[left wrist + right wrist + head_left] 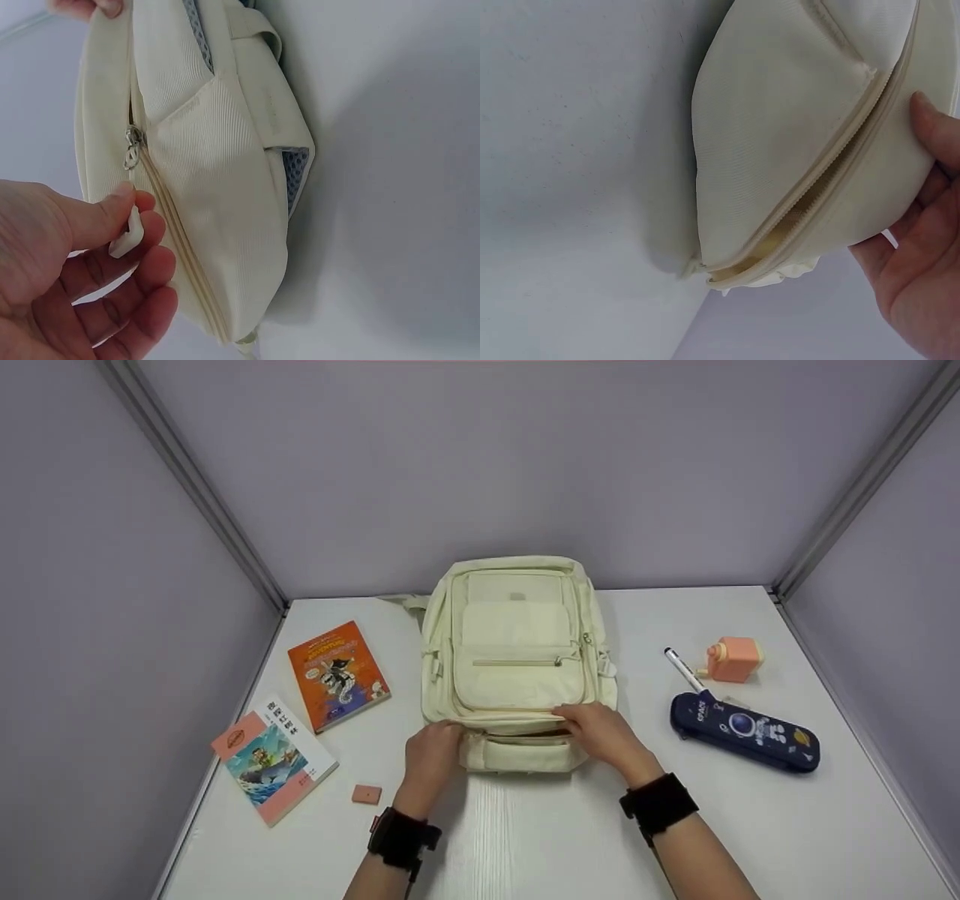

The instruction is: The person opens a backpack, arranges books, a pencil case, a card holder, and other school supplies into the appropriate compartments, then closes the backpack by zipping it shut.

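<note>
A cream backpack [517, 626] lies in the middle of the white table, front pockets up. At its near left corner my left hand [431, 757] pinches the zipper pull [129, 236] between thumb and index finger. The metal slider [133, 139] sits just above those fingertips in the left wrist view; the teeth on the side below it are closed. My right hand [606, 739] grips the fabric edge at the near right corner, thumb on top. Beside it, in the right wrist view, the zipper opening [802, 206] gapes and shows a little of the pale inside.
Left of the backpack lie an orange book [339, 675], a white-and-pink book [274, 761] and a small pink block [367, 794]. On the right are a navy space-print pencil case [746, 733], a white marker [684, 669] and a pink pencil sharpener [735, 660]. Grey panels enclose the table.
</note>
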Available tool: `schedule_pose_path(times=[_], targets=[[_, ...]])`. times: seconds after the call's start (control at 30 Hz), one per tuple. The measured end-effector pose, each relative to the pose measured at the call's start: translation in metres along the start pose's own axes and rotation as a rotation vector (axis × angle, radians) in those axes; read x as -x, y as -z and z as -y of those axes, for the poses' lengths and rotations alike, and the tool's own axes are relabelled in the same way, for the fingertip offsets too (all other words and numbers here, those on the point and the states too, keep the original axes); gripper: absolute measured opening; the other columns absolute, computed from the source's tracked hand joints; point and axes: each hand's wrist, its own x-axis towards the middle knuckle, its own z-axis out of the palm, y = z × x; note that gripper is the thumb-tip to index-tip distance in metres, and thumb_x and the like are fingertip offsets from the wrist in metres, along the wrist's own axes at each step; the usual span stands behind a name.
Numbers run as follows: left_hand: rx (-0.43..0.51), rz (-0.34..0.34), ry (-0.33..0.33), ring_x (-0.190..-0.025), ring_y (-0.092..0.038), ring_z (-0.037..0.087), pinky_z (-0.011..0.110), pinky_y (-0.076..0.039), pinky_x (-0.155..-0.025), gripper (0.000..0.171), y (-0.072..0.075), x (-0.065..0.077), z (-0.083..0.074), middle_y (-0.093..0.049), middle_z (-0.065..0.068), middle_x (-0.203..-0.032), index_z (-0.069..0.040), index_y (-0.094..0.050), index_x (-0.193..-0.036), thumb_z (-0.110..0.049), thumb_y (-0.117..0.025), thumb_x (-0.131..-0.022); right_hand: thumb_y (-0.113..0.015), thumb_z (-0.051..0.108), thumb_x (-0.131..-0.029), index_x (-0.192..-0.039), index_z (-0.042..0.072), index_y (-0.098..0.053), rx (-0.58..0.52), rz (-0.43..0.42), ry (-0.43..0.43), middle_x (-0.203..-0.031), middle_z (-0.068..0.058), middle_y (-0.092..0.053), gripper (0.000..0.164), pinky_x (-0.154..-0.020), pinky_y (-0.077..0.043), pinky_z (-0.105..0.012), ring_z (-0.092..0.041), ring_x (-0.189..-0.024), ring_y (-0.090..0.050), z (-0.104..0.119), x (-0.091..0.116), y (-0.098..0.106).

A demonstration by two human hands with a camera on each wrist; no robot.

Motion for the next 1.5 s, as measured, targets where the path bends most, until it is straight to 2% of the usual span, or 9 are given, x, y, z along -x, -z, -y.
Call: schedule_pose_path(times=[0.23,0.37,0.57,0.73,0.9,1.13,1.23,1.33,1.5], targets=[[-0.001,0.011,0.044,-0.062,-0.062,0.026,0.041,-0.048,-0.051,0.003,0.011,0.002,0.015,-0.063,0.004,-0.069,-0.013,-0.075,-0.081,-0.014,-0.077,-0.083,-0.066,0.008,-0.093,-0.119,0.012,-0.072,0.003,0.002,-0.025,-0.115,-0.008,-0.070,0.027,-0.086,-0.051,-0.046,-0.030,-0.104,-0.066,0.001,-0.001,0.002],[-0.016,-0.004,0.059,-0.060,-0.062,0.028,0.043,-0.048,-0.049,0.008,0.015,0.005,0.026,-0.062,0.005,-0.067,-0.012,-0.074,-0.077,-0.017,-0.077,-0.082,-0.067,0.009,-0.093,-0.119,0.012,-0.072,0.000,0.006,-0.033,-0.114,-0.008,-0.070,0.026,-0.084,-0.051,-0.047,-0.030,-0.104,-0.066,0.000,0.000,0.003],[-0.009,-0.032,0.101,-0.055,-0.059,0.028,0.044,-0.046,-0.045,0.022,0.015,0.009,0.039,-0.052,0.003,-0.059,-0.013,-0.067,-0.062,-0.017,-0.077,-0.082,-0.067,0.009,-0.093,-0.118,0.013,-0.073,0.002,0.007,-0.032,-0.113,-0.008,-0.070,0.026,-0.086,-0.051,-0.046,-0.030,-0.104,-0.066,-0.002,0.002,0.002],[0.076,0.033,0.139,-0.059,-0.061,0.028,0.044,-0.047,-0.049,0.021,0.009,0.010,0.041,-0.056,0.004,-0.063,-0.009,-0.065,-0.065,-0.011,-0.074,-0.085,-0.067,0.002,-0.091,-0.114,0.009,-0.074,0.005,-0.011,-0.013,-0.115,-0.008,-0.070,0.025,-0.088,-0.050,-0.046,-0.030,-0.106,-0.065,0.001,0.001,0.000],[0.183,0.103,0.142,-0.063,-0.060,0.026,0.042,-0.047,-0.054,0.017,0.001,0.011,0.038,-0.060,0.007,-0.069,-0.005,-0.062,-0.073,0.002,-0.066,-0.088,-0.070,0.000,-0.088,-0.116,0.006,-0.071,0.064,-0.017,0.099,-0.123,-0.013,-0.066,0.029,-0.096,-0.046,-0.046,-0.032,-0.115,-0.060,0.011,-0.002,-0.012],[0.210,0.136,0.099,-0.079,-0.062,0.030,0.042,-0.051,-0.068,0.013,-0.012,0.012,0.032,-0.058,0.011,-0.081,0.001,-0.060,-0.084,0.014,-0.058,-0.086,-0.073,0.021,-0.090,-0.131,0.009,-0.063,0.144,0.004,0.238,-0.133,-0.016,-0.058,0.044,-0.103,-0.039,-0.048,-0.035,-0.123,-0.053,0.034,-0.013,-0.033],[0.232,0.127,0.098,-0.079,-0.061,0.030,0.042,-0.050,-0.069,0.008,-0.016,0.013,0.031,-0.056,0.011,-0.082,0.002,-0.061,-0.084,0.007,-0.060,-0.090,-0.072,0.026,-0.091,-0.132,0.012,-0.063,0.165,0.012,0.250,-0.134,-0.017,-0.057,0.045,-0.101,-0.040,-0.052,-0.039,-0.123,-0.052,0.041,-0.019,-0.041],[0.252,0.099,0.116,-0.076,-0.061,0.029,0.042,-0.050,-0.066,0.014,-0.018,0.012,0.031,-0.055,0.009,-0.078,0.000,-0.062,-0.080,-0.003,-0.063,-0.093,-0.071,0.028,-0.091,-0.129,0.015,-0.065,0.189,0.007,0.247,-0.134,-0.017,-0.057,0.041,-0.097,-0.042,-0.056,-0.043,-0.120,-0.053,0.045,-0.026,-0.048],[0.272,0.006,0.122,-0.070,-0.063,0.025,0.040,-0.049,-0.062,0.015,-0.019,0.011,0.034,-0.062,0.006,-0.072,-0.004,-0.067,-0.072,-0.004,-0.073,-0.086,-0.071,0.025,-0.090,-0.119,0.015,-0.071,0.206,-0.043,0.273,-0.125,-0.018,-0.063,0.030,-0.087,-0.049,-0.054,-0.044,-0.111,-0.060,0.045,-0.032,-0.054]])
